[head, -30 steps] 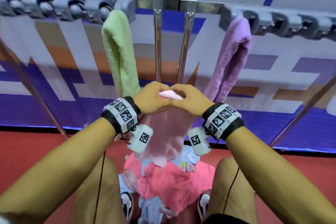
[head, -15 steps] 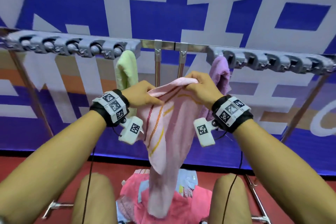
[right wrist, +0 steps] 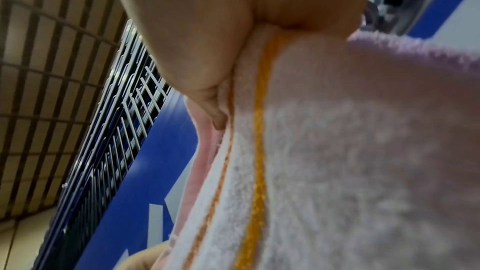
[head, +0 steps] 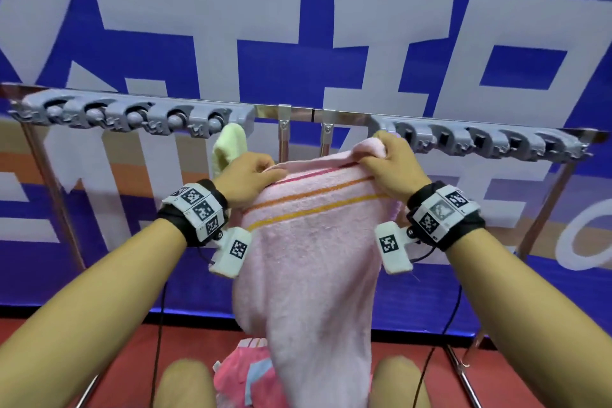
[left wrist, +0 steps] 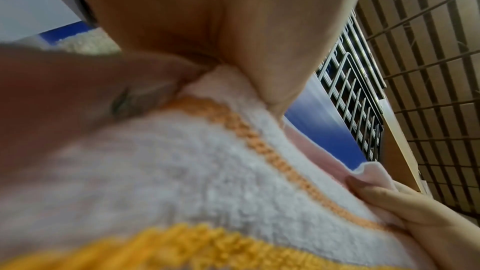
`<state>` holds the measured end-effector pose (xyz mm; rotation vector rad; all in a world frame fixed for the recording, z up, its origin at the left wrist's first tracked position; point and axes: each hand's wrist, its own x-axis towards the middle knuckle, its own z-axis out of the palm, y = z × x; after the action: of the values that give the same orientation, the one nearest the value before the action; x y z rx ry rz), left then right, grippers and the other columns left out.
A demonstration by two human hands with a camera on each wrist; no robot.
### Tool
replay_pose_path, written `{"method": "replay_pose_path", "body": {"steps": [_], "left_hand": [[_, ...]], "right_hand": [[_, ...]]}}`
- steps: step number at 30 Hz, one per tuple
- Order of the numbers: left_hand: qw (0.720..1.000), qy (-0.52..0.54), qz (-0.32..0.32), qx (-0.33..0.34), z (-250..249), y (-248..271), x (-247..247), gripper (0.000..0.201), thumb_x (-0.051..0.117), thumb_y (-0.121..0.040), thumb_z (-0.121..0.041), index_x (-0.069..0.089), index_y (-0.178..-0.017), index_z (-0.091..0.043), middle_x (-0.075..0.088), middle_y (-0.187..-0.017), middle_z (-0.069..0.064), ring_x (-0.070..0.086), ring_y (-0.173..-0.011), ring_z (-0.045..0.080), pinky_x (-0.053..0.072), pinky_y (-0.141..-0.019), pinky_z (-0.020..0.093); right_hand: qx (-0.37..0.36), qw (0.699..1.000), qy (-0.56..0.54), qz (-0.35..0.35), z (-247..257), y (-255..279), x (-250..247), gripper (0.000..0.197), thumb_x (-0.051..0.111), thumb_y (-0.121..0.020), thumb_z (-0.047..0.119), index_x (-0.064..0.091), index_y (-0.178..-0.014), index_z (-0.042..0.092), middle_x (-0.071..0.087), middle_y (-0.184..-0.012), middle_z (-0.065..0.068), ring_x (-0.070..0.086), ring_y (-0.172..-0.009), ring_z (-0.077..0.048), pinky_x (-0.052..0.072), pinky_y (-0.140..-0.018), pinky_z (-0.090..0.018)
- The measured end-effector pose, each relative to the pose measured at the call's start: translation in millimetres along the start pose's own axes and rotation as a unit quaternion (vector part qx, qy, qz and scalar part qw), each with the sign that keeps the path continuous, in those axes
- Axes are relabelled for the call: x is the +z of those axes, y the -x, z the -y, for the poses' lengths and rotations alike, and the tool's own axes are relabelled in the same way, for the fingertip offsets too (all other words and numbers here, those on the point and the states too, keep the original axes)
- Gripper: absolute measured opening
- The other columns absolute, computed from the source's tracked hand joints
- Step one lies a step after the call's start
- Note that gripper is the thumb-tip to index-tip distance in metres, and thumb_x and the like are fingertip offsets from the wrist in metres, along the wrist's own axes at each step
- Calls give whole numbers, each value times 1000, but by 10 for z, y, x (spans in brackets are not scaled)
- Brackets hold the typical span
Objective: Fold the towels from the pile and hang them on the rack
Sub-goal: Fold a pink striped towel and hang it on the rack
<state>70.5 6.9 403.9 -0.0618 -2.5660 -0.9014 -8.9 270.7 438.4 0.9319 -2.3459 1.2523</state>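
A pink towel (head: 311, 242) was gripped at its top edge by the left hand (head: 246, 175) and right hand (head: 387, 166), just below the rack (head: 298, 109); folding seemingly came next.

blue banner (head: 314, 43) with large grey-white characters behind; red floor (head: 82, 358) below; slatted ceiling (left wrist: 428, 69) overhead.

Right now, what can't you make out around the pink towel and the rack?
- Purple towel: head view, hidden behind the pink striped towel and right hand.
- Green towel: lower part behind left hand.
- Towel pile: mostly covered.
- Rack ends: cut off.
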Motion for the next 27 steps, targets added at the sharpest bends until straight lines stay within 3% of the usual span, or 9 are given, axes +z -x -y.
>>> {"method": "replay_pose_path", "body": {"steps": [1,3,7,11,15,17,19,23,27], "left_hand": [[1000,5,-3,3,20,1,4,31,64,-94,-28,60,-70,-10,54,-65,-2,44,-60,8,36,-61,27],[1000,12,-8,11,43,-3,8,19,67,-92,-23,68,-80,-8,65,-75,2,51,-65,8,42,-66,28],[1000,29,-6,1,67,1,-73,3,72,-85,-10,69,-84,-10,69,-78,0,56,-61,-3,46,-63,16],[995,19,95,-9,111,66,-229,7,76,-83,-8,71,-86,-11,73,-81,4,61,-65,4,49,-66,19],[996,27,88,-11,195,124,-284,6,65,-93,-15,69,-89,-17,70,-82,-1,61,-71,5,52,-67,22],[997,25,62,-21,205,121,-267,12,57,-98,-20,65,-90,-17,63,-79,2,56,-69,8,51,-66,24],[1000,12,13,-21,171,92,-236,14,53,-100,-21,61,-91,-15,58,-72,-1,49,-60,3,41,-60,15],[1000,28,-10,-5,12,-12,-107,13,60,-96,-16,66,-89,-6,61,-71,-4,52,-57,-6,37,-57,7],[993,103,-17,-52,-50,-107,59,17,76,-85,-23,69,-80,-9,70,-80,10,59,-69,11,48,-70,27]], "right_hand": [[10,999,17,-26,-35,-21,-23,14,63,-75,33,65,-80,20,62,-81,3,58,-88,-14,46,-76,-31],[29,996,42,-74,-68,-60,-75,19,67,-80,31,58,-83,14,60,-77,5,57,-80,-22,41,-68,-32],[31,988,59,-139,-108,-136,-132,20,68,-85,25,57,-87,8,62,-82,-3,58,-80,-25,44,-69,-34],[5,983,79,-163,-137,-165,-198,19,67,-87,20,58,-99,9,61,-91,0,52,-83,-18,35,-71,-22],[10,980,61,-190,-135,-205,-243,29,60,-89,17,54,-117,13,59,-98,2,54,-89,-20,41,-81,-27],[14,982,60,-177,-121,-203,-222,29,56,-90,14,52,-118,13,59,-98,0,54,-89,-23,40,-79,-28],[3,987,64,-144,-90,-196,-153,26,54,-90,9,53,-115,10,58,-97,-2,51,-88,-21,32,-73,-21],[-44,994,100,-29,-34,-144,17,21,61,-86,12,56,-106,13,60,-97,1,52,-89,-20,32,-74,-22],[-4,992,114,47,-20,-83,222,25,60,-89,15,47,-111,14,49,-78,6,45,-77,-22,28,-67,-31]]}}
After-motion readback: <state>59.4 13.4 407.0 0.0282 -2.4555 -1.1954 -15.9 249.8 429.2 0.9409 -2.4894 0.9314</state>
